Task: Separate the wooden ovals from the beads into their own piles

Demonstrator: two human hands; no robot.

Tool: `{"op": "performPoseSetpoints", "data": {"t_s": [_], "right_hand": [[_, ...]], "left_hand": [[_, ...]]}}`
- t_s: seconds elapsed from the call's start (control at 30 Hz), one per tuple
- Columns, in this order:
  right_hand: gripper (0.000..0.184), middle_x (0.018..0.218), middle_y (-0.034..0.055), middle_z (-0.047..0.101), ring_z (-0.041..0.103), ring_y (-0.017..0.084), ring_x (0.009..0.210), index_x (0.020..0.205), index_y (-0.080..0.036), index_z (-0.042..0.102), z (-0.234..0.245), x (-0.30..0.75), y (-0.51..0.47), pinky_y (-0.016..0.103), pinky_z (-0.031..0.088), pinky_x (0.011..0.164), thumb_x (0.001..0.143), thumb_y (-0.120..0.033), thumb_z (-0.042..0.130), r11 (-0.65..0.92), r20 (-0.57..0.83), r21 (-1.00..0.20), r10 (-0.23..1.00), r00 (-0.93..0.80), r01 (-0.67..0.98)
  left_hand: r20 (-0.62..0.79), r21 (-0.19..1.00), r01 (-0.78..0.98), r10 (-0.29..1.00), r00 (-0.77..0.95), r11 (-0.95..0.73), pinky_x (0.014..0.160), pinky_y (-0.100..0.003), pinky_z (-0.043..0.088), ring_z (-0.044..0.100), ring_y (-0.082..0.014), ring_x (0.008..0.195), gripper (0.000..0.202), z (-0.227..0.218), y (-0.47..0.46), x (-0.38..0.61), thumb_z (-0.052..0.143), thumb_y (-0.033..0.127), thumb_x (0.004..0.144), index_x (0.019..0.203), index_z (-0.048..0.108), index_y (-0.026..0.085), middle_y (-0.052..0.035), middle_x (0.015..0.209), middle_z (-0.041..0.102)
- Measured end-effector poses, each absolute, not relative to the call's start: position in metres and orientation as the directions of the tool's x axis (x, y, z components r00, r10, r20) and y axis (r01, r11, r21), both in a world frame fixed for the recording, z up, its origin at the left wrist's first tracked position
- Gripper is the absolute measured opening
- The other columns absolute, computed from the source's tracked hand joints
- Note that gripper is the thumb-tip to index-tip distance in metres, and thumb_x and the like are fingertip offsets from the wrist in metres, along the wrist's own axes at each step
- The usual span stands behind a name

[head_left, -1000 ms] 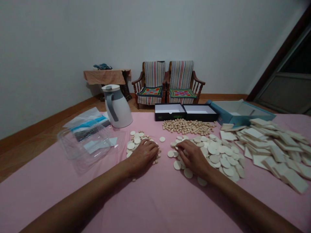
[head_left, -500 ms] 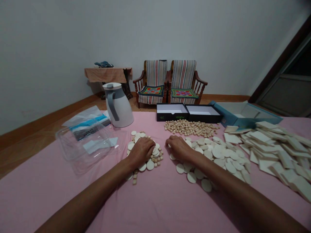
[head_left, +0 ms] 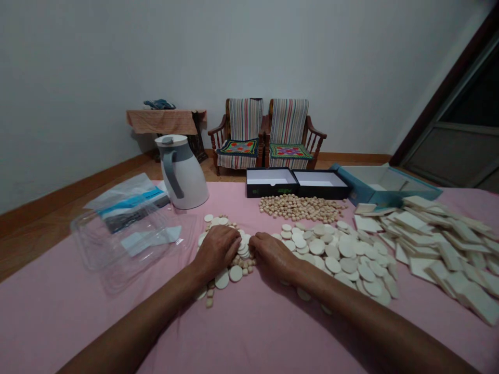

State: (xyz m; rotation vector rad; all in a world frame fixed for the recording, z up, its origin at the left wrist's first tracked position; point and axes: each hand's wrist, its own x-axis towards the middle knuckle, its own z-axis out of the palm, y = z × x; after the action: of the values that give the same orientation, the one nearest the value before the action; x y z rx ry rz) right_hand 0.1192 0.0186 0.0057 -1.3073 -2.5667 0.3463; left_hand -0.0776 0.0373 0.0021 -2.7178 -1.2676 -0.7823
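My left hand [head_left: 218, 250] rests on a small mixed pile, its fingers curled down and closed. What lies under those fingers is hidden. Round, pale wooden discs [head_left: 235, 273] and small wooden cubes [head_left: 209, 302] show around it. Several discs are bunched between both hands. My right hand [head_left: 274, 254] reaches to the right side of this pile, fingers bent and pressed together at the bunched discs; I cannot make out what is in them. Under and beside my right forearm spreads a larger heap of wooden discs [head_left: 348, 248].
Behind lies a heap of small wooden pieces [head_left: 302, 209], before two black boxes [head_left: 270, 191]. A blue box [head_left: 376, 196] and stacked wooden tiles [head_left: 448, 239] are at right. At left stand a white jug [head_left: 189, 182] and clear plastic trays [head_left: 101, 254] on the pink cloth [head_left: 234, 343].
My right hand has moved left from the edge of the disc heap to the mixed pile. My left hand stays on that pile. The whole view has shifted slightly.
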Motion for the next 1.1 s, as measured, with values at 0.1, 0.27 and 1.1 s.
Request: {"op": "performPoseSetpoints", "data": {"t_s": [0.1,0.27,1.1], "right_hand": [[0.013,0.09,0.0043,0.057,0.05,0.015,0.082,0.092,-0.019,0.052,0.002,0.123,0.026,0.026,0.031,0.066,0.083,-0.012,0.046,0.55,0.137,-0.329,0.832,-0.537,0.768],[0.013,0.086,0.0051,0.056,0.049,0.016,0.077,0.086,-0.017,0.052,0.02,0.146,0.069,0.026,0.032,0.065,0.075,-0.01,0.052,0.403,0.177,-0.303,0.914,-0.364,0.864],[0.022,0.095,0.009,0.055,0.05,0.018,0.083,0.091,-0.016,0.056,0.015,0.141,0.091,0.027,0.034,0.067,0.076,-0.003,0.046,0.396,0.238,-0.291,0.912,-0.335,0.871]], "left_hand": [[0.462,0.191,0.736,0.721,0.517,-0.65,0.08,-0.037,0.043,0.057,-0.0219,0.086,0.018,0.0,0.037,-0.078,0.046,0.025,0.092,0.086,0.06,0.016,-0.0078,0.085,0.065],[0.466,0.286,0.726,0.753,0.465,-0.625,0.078,-0.035,0.043,0.057,-0.0207,0.084,0.015,-0.002,0.037,-0.078,0.047,0.025,0.091,0.087,0.06,0.017,-0.0067,0.086,0.064],[0.474,0.363,0.714,0.778,0.412,-0.599,0.079,-0.035,0.045,0.058,-0.0202,0.085,0.016,-0.004,0.039,-0.079,0.048,0.024,0.09,0.087,0.062,0.017,-0.007,0.086,0.066]]}}
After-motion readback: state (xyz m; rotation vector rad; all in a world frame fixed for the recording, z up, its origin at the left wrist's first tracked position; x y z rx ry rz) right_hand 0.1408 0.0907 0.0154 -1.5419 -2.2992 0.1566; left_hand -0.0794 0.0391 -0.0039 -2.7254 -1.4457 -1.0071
